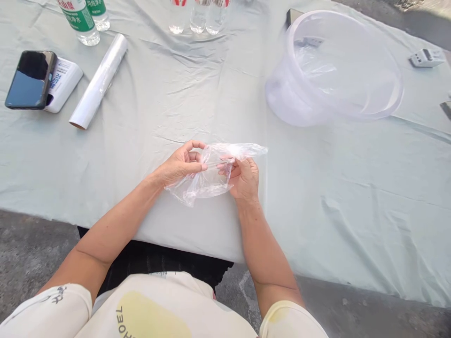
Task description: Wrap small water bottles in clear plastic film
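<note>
A grey-green cloth (155, 112) covers the table. A big see-through tub (299, 96) sits past the right hand (245, 177), off to the right, with a small grey box (427, 58) on its far side. On the left are a roll of clear wrap (100, 80) and a phone (31, 77) lying partly on a white box (66, 82). The clear plastic (211, 188) is near the front edge of the table, between both hands. The left hand (185, 162) pinches one side, its pointing finger lifted away from the thumb. The right thumb and fingers are pressed together on the other side. The plastic might be a bag, but it is too see-through and crumpled to be sure. It partly covers some right fingertips. The tops of the water bottles (199, 19) are cut off.
</note>
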Motion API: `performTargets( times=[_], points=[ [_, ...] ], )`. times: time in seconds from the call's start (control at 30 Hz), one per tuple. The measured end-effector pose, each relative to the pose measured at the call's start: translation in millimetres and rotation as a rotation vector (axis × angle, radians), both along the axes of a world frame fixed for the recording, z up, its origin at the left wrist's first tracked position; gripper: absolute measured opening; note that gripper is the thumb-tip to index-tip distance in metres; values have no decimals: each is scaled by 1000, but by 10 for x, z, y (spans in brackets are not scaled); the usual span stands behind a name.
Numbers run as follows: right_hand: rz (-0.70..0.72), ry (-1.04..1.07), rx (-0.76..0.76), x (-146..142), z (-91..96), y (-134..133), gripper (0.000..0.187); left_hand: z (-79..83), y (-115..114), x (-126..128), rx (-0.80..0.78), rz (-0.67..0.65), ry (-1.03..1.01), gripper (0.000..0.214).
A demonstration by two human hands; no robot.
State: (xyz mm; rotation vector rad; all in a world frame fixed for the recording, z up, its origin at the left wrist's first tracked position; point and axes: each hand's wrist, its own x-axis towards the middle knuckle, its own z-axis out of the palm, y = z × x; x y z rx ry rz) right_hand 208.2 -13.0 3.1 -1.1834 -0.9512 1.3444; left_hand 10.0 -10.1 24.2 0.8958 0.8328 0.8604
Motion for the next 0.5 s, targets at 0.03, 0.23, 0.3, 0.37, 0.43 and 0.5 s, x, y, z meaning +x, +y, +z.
performTargets(
  times=[0.03, 0.23, 0.3, 0.37, 0.43, 0.5],
  points=[
    [19, -6, -2, -4, -4, -2, 42, 6, 2, -8, -6, -26, 8, 47],
    [85, 27, -31, -33, 32, -23, 30, -26, 25, 2, 75, 71, 33, 37],
    [65, 60, -38, -19, 60, -19, 31, -61, 49, 3, 55, 188, -43, 40],
    [78, 65, -59, 9, 90, -10, 36, -94, 86, -24, 20, 283, -133, 40],
    [139, 38, -98, 48, 120, -1, 39, -114, 134, -90, -28, 371, -191, 37],
    [206, 8, -136, 95, 147, 8, 41, -115, 183, -185, -73, 457, -229, 35]
  ],
)
